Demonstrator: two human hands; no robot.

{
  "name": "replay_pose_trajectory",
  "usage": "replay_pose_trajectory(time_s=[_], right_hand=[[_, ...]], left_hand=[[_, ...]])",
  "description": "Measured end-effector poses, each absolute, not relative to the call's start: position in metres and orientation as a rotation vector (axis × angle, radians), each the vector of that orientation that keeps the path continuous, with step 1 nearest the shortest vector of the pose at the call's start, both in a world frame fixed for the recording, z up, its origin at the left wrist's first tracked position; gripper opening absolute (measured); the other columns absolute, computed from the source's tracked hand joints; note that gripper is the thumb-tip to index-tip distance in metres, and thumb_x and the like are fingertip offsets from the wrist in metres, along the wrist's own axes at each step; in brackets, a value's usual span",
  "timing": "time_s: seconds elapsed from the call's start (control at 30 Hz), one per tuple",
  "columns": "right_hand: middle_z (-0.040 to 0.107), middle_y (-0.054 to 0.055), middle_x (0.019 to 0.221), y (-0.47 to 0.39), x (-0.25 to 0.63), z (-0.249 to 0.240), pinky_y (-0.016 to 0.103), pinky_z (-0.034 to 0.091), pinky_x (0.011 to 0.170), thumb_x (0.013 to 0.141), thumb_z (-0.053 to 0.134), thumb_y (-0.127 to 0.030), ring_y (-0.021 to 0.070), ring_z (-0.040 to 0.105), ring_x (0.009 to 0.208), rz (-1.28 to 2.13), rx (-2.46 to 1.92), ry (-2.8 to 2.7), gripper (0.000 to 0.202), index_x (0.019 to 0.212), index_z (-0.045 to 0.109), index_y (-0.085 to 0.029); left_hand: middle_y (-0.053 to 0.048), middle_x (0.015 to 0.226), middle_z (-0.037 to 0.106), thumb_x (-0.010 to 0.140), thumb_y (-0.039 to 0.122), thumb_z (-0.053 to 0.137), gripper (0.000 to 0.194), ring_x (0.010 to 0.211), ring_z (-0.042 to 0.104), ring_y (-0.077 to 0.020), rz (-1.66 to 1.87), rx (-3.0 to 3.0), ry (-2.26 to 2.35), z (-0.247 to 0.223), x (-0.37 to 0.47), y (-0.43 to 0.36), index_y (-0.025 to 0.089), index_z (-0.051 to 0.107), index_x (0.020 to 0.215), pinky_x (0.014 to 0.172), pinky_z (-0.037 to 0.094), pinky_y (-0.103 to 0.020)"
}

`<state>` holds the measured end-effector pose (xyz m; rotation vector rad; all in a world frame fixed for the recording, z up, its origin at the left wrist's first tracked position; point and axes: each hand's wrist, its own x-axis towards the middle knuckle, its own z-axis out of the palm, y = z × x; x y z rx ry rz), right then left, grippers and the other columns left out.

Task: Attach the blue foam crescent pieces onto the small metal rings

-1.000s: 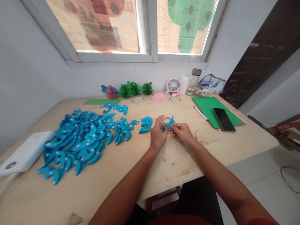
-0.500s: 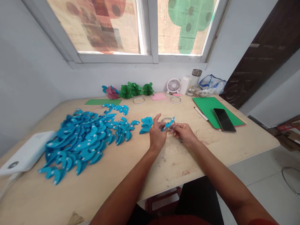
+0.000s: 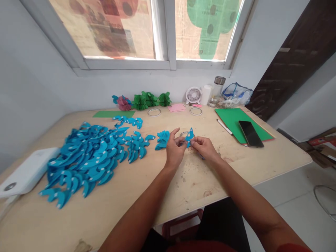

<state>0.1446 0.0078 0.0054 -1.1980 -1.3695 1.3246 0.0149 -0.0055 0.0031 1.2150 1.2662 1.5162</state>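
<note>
blue paper pieces (image 3: 99, 150) with white patches, solid green folder (image 3: 236, 120)

Inspected at the tabletop (image 3: 147, 189): the ring (image 3: 184, 133) beyond the hands is partly covered by the folded blue piece (image 3: 191, 134) and the left hand (image 3: 174, 150). Under the right hand (image 3: 206, 148), a small dark object (image 3: 202, 157) is mostly concealed; identity undetermined. Overlap in the blue heap (image 3: 86, 150) prevents a count. The white device (image 3: 28, 171) and its cable (image 3: 8, 204) run out of view at the left. The tabletop's near left corner is cut off. Newsprint (image 3: 208, 42) on the window: illegible.
</note>
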Motion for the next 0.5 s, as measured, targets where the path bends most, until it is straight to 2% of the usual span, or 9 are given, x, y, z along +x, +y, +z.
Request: replay_pose_trajectory(time_s=[0.33, 0.5], right_hand=[[0.048, -0.005, 0.048, 0.0082, 0.1448, 0.0033, 0.021, 0.028, 0.044, 0.064, 0.059, -0.032, 0.0077, 0.041, 0.045, 1.23, -1.202, -1.397, 0.017, 0.061, 0.052, -0.017], [0.048, -0.005, 0.049, 0.0079, 0.1446, 0.0037, 0.02, 0.027, 0.044, 0.063, 0.056, -0.028, 0.0074, 0.04, 0.044, 1.244, -1.2, -1.405, 0.012, 0.065, 0.055, -0.016]], left_hand=[[0.0, 0.072, 0.065, 0.065, 0.012, 0.062, 0.059, 0.067, 0.061, -0.0127, 1.514, 1.222, 1.23, -0.0024, 0.018, -0.006, 0.018, 0.048, 0.122, 0.066, 0.049, -0.025], [-0.002, 0.073, 0.066, 0.065, 0.012, 0.061, 0.057, 0.069, 0.062, -0.0137, 1.514, 1.174, 1.238, 0.0018, 0.0182, -0.0064, 0.016, 0.048, 0.121, 0.065, 0.049, -0.025]])
